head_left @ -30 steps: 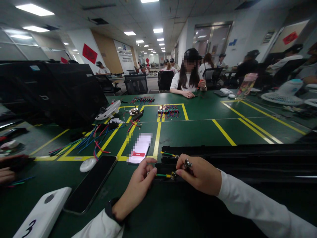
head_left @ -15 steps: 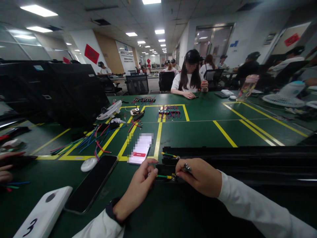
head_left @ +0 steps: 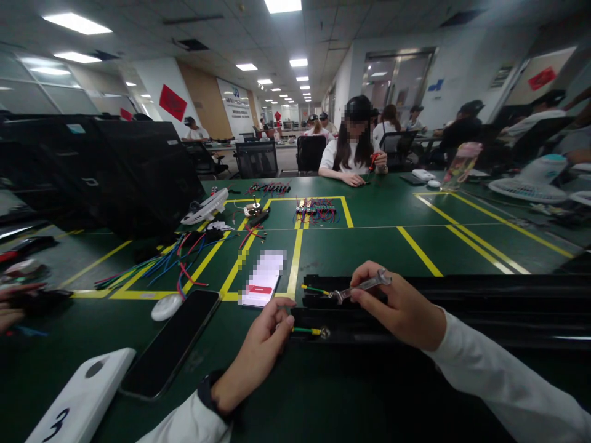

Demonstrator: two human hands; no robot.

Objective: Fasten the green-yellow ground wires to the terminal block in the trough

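Metal wrench [head_left: 370, 283]: pinched in right hand [head_left: 399, 307]; loose grip could drop it.
Green-yellow wire [head_left: 305, 331]: pinched in left hand [head_left: 259, 341]; tugging might bend it.

office workshop, probably — wires [head_left: 174, 259], wrench [head_left: 370, 283]

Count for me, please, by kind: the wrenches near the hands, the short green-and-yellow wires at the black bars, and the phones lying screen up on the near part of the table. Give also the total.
Wrench: 1, in the right hand
Green-and-yellow wires: 2, an upper wire and a lower wire
Phones: 2, a lit phone and a dark phone
Total: 5
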